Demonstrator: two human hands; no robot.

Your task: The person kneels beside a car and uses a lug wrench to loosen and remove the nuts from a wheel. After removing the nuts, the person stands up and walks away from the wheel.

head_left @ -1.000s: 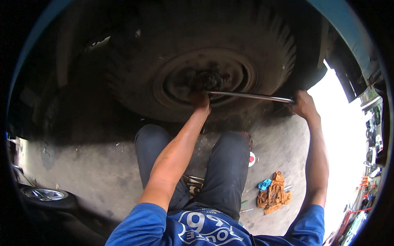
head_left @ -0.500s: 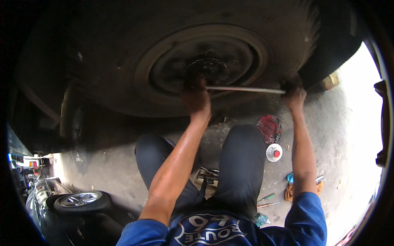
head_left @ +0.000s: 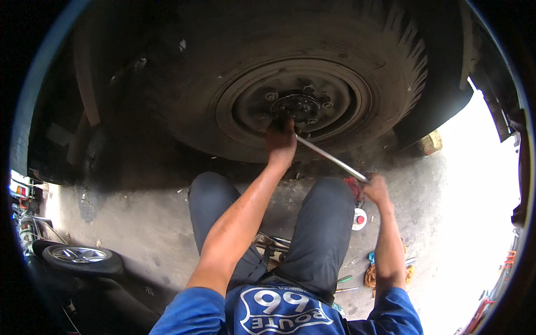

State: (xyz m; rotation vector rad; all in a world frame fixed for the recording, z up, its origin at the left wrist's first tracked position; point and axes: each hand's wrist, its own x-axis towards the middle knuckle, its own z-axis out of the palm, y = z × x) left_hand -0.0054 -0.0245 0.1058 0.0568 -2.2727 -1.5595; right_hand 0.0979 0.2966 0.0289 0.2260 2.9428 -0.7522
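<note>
Bar (head_left: 332, 155), long and silvery, is slanting across the lower edge of a large wheel's rim (head_left: 228, 106), its upper end lying beside the left hand and its lower end reaching down to the right, over the floor. The right grip (head_left: 377, 188) is clenching around that lower end, fingers wrapping the bar. The left grip (head_left: 281, 144) is pressing up close to the hub (head_left: 298, 106), just beside the bar's upper end; its fingers are sinking into shadow, so I cannot tell whether they are grasping the bar's head or only touching it. Nuts (head_left: 272, 96) are ringing the hub, and a broad, dark tyre (head_left: 403, 72) is surrounding the rim.

Below, two knees in dark trousers (head_left: 321, 223) are facing the wheel, and some tools (head_left: 273, 245) are lying between the legs. Right of the knees, a white round container (head_left: 359, 219) with a red cap is standing on the floor (head_left: 151, 223), near something red (head_left: 353, 187). Nearer the floor's lower edge, a green-handled tool (head_left: 345, 279) is lying beside an orange-brown cloth (head_left: 369, 276), which the right forearm is partly covering. Toward the floor's left edge, a smaller tyre with a silver spoked wheel (head_left: 78, 255) is lying flat.
</note>
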